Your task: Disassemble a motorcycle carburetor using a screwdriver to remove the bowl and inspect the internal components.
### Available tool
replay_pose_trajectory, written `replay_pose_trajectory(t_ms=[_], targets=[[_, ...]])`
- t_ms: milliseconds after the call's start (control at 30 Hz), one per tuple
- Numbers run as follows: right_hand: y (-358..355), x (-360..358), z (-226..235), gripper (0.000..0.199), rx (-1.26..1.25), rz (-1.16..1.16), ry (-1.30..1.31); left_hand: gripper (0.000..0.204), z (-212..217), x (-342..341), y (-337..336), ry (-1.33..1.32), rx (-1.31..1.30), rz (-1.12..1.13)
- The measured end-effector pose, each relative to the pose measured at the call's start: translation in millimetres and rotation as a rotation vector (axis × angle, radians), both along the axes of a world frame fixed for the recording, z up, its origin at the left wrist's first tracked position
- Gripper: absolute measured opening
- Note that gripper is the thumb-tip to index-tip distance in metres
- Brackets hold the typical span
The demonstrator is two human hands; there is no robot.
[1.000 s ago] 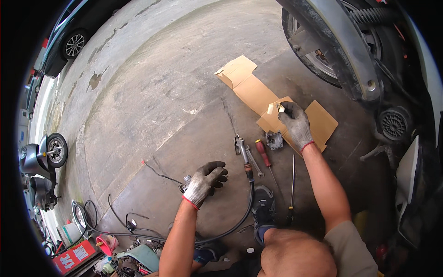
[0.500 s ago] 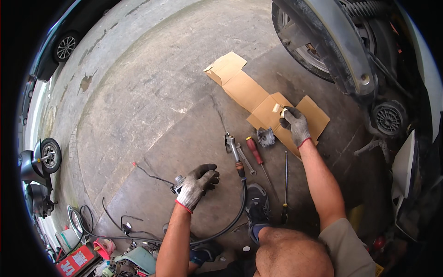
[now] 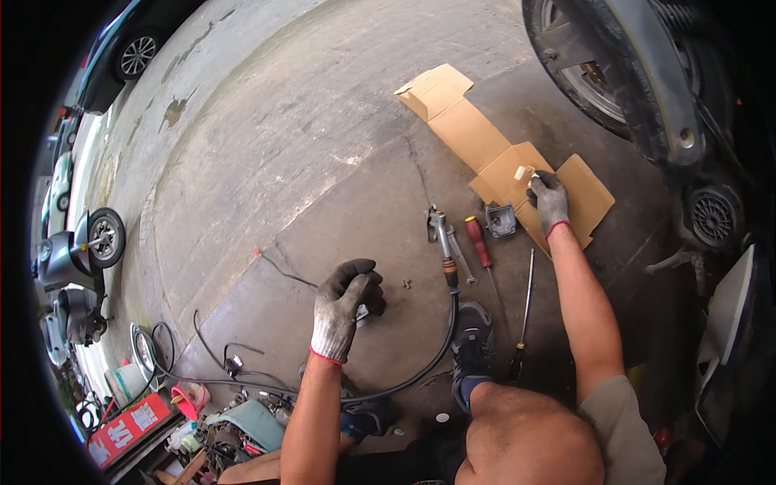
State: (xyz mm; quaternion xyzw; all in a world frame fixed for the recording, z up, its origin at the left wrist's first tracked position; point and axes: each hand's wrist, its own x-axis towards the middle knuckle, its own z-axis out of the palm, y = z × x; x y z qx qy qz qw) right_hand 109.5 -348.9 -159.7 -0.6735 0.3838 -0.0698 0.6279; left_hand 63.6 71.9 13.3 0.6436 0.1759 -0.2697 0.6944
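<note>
My left hand point(image 3: 346, 303), in a grey-white glove with dark fingers, is curled over a metal carburetor point(image 3: 362, 314). Most of that part is hidden beneath the palm; a thin cable point(image 3: 284, 269) runs out from it. My right hand point(image 3: 547, 199), gloved alike, pinches a small cream-white carburetor float point(image 3: 524, 174) above the unfolded cardboard point(image 3: 503, 167). Just left of this hand a grey square bowl point(image 3: 501, 220) lies on the floor. Two tiny brass-coloured pieces point(image 3: 406, 284) lie right of my left hand.
Between my hands lie an air blow gun point(image 3: 442, 240) on a black hose point(image 3: 437, 348), a wrench point(image 3: 461, 257), a red-handled screwdriver point(image 3: 475, 233) and a long screwdriver point(image 3: 527, 311). A scooter point(image 3: 647, 97) stands at right. Parts and a red box point(image 3: 129, 430) crowd the lower left.
The whole scene has shifted right and slightly up as the view turned. My left hand has tilted more upright, and the carburetor now shows on its right side. The small brass-coloured pieces have come into sight.
</note>
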Motion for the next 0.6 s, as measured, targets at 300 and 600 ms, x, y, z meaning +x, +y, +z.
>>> replay_pose_trajectory(t_ms=[300,600], targets=[[-21,0,-32,0.032,-0.094,0.086,0.102,0.023,-39,5,91,-0.188,0.328,0.424],[-18,-7,-27,0.044,-0.185,0.064,0.081,0.033,-92,-33,92,-0.098,0.58,0.44]])
